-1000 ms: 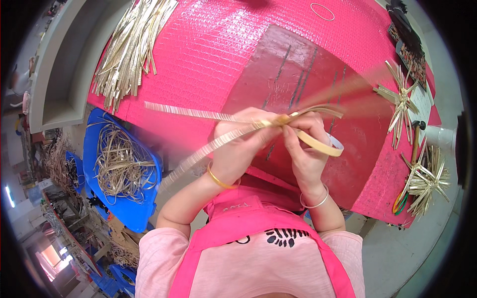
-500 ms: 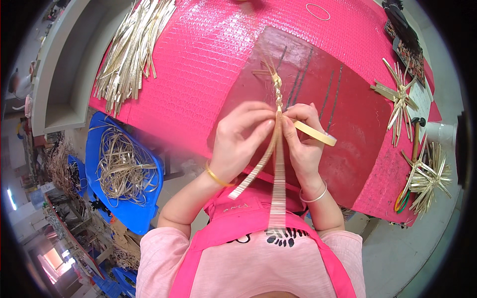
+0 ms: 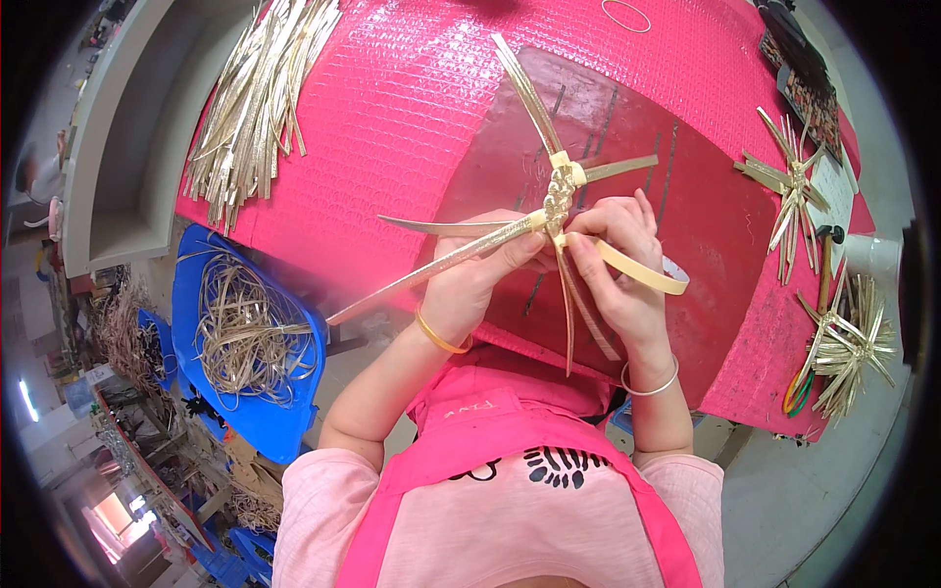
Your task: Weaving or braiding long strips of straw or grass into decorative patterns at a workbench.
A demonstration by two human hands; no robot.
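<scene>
A small knot of woven gold strips hangs over the dark red mat, its loose ends spreading out in several bundles. Cream tape is wrapped round these bundles close to the weave. My left hand is closed, thumb pressing on the taped base of the left bundle; its other fingers are partly hidden behind the strips. At the lower bundle, my right hand pinches beside the weave. A roll of cream masking tape hangs in that same hand, its ring standing out past the fingers.
The dark red mat lies on a pink table cover. Loose gold strips lie at far left; a blue bin holds tangled strips. Woven pieces and a hammer are at right. A rubber band lies at the back.
The woven piece has been turned and its bundles fanned out, where before two long ends hung toward me. My right hand has moved slightly right with the tape roll.
</scene>
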